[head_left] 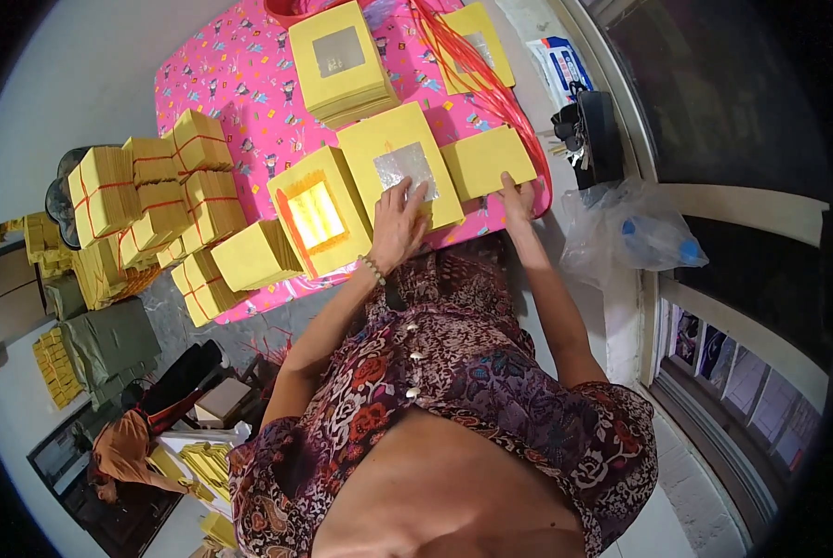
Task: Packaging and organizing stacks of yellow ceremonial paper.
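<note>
Head view: the bench (239,121) carries a pink printed cover. The main stack (356,139) of yellow paper lies near the middle of the bench's near edge. Its sheets are square-cornered, and a wrinkled silver square (399,160) is set in the centre of the top sheet. The left hand (399,221) is palm down, fingers slightly parted and bent, the fingertips resting on the near part of the silver square; it grips nothing visible and partly covers that square.

The right hand (519,198) is at the near side of a plain yellow paper piece (486,163), located toward the bench's near right corner, just beside the main stack. The thumb side lies on top of the piece; the remaining fingers are hidden, so the firmness of the hold cannot be told.

Left of the main stack stands a stack with a shiny gold panel (316,219) framed in orange. Next along the near edge is a plain yellow stack (252,256). Bundles tied with red string (105,191) are grouped at the left edge. A tall stack with a silver panel (340,54) stands toward the far edge.

Loose red strings (502,93) run along the right edge and cross a yellow sheet (453,70) near the far right corner. Beyond the right edge are a wipes pack (560,70), keys (571,138) and a clear plastic bag (593,228).
</note>
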`<state>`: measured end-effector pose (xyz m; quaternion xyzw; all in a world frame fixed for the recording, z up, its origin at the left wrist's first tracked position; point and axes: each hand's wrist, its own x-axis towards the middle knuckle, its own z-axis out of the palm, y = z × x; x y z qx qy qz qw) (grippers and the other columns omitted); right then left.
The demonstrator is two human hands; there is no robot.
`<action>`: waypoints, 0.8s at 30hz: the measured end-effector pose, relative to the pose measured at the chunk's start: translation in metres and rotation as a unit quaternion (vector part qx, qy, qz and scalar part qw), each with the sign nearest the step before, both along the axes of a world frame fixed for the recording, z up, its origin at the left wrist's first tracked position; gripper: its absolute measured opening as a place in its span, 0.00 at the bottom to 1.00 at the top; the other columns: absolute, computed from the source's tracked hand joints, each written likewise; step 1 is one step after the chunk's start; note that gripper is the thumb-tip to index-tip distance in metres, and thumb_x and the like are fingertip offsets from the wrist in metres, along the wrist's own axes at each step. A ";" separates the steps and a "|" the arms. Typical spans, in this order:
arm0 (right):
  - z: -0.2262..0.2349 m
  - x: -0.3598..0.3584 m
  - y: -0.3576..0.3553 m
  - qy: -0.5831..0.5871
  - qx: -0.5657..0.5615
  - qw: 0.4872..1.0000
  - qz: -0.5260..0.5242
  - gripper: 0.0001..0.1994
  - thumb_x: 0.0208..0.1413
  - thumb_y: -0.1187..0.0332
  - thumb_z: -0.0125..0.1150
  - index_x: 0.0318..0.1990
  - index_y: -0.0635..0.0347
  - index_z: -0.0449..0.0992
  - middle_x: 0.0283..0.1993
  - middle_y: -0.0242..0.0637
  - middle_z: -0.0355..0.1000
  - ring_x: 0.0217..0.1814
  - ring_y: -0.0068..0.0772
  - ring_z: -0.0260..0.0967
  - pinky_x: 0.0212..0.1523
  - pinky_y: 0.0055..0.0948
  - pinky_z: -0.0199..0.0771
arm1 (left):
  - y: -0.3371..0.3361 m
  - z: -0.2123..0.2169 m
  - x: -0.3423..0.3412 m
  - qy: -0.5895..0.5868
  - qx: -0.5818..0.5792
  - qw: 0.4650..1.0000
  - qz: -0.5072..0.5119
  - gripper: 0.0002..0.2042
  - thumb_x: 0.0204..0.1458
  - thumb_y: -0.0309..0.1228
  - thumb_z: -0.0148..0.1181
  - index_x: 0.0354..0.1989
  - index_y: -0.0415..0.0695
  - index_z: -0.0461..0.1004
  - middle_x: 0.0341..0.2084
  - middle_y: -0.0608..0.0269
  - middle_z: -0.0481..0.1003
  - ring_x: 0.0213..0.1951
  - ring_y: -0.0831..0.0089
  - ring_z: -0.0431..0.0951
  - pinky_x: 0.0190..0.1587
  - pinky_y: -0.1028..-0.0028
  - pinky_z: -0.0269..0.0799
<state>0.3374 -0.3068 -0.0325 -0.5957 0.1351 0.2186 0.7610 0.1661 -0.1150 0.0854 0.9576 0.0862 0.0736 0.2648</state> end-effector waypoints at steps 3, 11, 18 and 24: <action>-0.006 0.003 0.004 0.029 -0.037 0.999 0.005 0.17 0.63 0.68 0.59 0.57 0.61 0.69 0.51 0.41 0.73 0.46 0.37 0.77 0.46 0.39 0.83 | 0.000 -0.003 -0.004 -0.006 0.005 1.000 0.003 0.32 0.48 0.28 0.64 0.65 0.44 0.62 0.60 0.45 0.62 0.58 0.49 0.63 0.57 0.56 0.63; -0.006 0.001 0.015 0.015 -0.099 0.995 -0.023 0.17 0.61 0.70 0.60 0.55 0.65 0.69 0.50 0.42 0.74 0.46 0.39 0.76 0.45 0.40 0.83 | 0.000 -0.003 -0.005 -0.011 0.007 1.000 0.009 0.30 0.52 0.32 0.63 0.65 0.45 0.63 0.60 0.46 0.63 0.58 0.49 0.64 0.59 0.56 0.63; -0.023 0.006 0.009 -0.153 -0.276 0.949 -0.028 0.22 0.49 0.56 0.69 0.43 0.65 0.77 0.38 0.49 0.78 0.44 0.44 0.77 0.44 0.42 0.74 | 0.001 0.004 -0.012 -0.016 -0.004 1.000 -0.012 0.29 0.50 0.33 0.64 0.62 0.42 0.65 0.58 0.46 0.64 0.59 0.49 0.63 0.60 0.56 0.62; -0.011 0.007 0.000 -0.027 -0.444 0.896 -0.017 0.35 0.39 0.42 0.74 0.41 0.68 0.74 0.38 0.47 0.78 0.43 0.46 0.76 0.48 0.44 0.73 | 0.004 0.009 -0.024 -0.017 -0.034 0.999 -0.009 0.30 0.47 0.38 0.70 0.59 0.47 0.67 0.54 0.51 0.66 0.54 0.51 0.65 0.58 0.56 0.64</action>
